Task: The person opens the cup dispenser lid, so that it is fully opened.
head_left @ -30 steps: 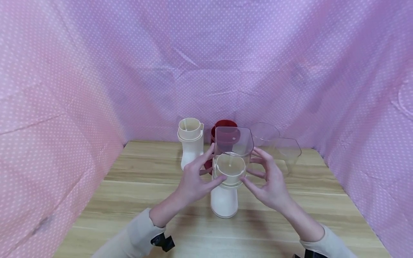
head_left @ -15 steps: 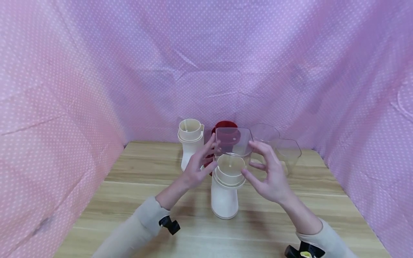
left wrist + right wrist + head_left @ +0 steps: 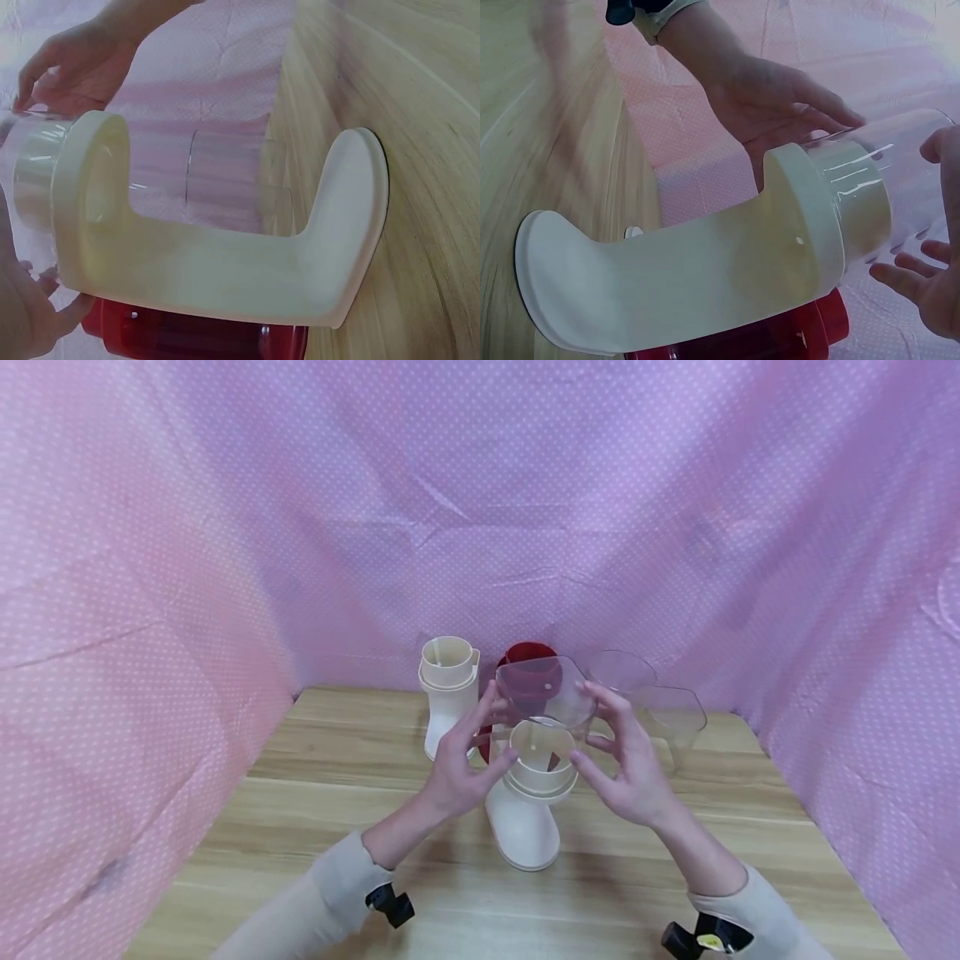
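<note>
A clear plastic container (image 3: 543,689) with a rounded rim fits over the round cream collar (image 3: 542,752) of a white stand with a flat foot (image 3: 527,843), in the middle of the table. My left hand (image 3: 459,766) holds the container's left side, fingers behind and thumb in front near the collar. On the right side my right hand (image 3: 632,777) curls thumb and fingers round it. In the right wrist view, the container (image 3: 911,142) sleeves over the collar, and the white stand (image 3: 682,277) shows its curved body.
Behind at left stands a similar white stand (image 3: 447,702) with a cream collar. A dark red one (image 3: 531,660) is partly hidden behind the held container. Clear containers (image 3: 671,714) stand at back right. Pink dotted cloth (image 3: 480,552) walls the wooden table (image 3: 322,785).
My left hand has shifted its hold on the container, its thumb coming off and returning near the collar. The container and the stand have turned a little, and the foot now points slightly right.
</note>
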### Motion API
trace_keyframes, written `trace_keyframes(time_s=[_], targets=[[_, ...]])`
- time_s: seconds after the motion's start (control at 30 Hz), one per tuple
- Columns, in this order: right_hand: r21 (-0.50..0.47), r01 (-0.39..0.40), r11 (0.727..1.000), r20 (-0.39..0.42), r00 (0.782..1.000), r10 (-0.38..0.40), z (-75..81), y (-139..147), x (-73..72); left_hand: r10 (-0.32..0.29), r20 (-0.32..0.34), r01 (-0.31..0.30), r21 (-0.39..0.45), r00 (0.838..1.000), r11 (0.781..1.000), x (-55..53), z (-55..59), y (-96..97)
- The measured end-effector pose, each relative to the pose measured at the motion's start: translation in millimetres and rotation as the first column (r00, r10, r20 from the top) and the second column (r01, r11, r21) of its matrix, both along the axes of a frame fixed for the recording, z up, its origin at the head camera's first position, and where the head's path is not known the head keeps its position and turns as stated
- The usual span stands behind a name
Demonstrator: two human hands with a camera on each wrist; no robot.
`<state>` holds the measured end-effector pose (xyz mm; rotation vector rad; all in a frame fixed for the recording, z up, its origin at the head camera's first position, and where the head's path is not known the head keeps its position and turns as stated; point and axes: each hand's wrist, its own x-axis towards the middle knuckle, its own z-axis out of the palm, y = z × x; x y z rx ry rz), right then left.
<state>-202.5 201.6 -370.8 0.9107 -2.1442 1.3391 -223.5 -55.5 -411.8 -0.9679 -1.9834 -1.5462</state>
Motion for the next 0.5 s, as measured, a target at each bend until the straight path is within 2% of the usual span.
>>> trace_keyframes(time_s=[0.1, 0.23, 0.5], targets=[[-0.002, 0.022, 1.0, -0.01, 1.0, -0.022, 0.1, 1, 2.6, 0.016, -0.026, -0.016, 0.003, 1.0, 1.0, -4.2, -2.6, 0.1], [-0.001, 0.053, 0.999, -0.034, 0.998, -0.053, -0.3, 1, 10.8, 0.029, -0.028, -0.029, 0.016, 0.999, 0.999, -8.9, -4.6, -0.9], [0.014, 0.054, 0.998, -0.021, 0.998, -0.054, -2.9, -2, 14.8, -0.023, 0.024, 0.023, 0.001, 0.999, 1.0, -11.6, -4.4, -1.8]])
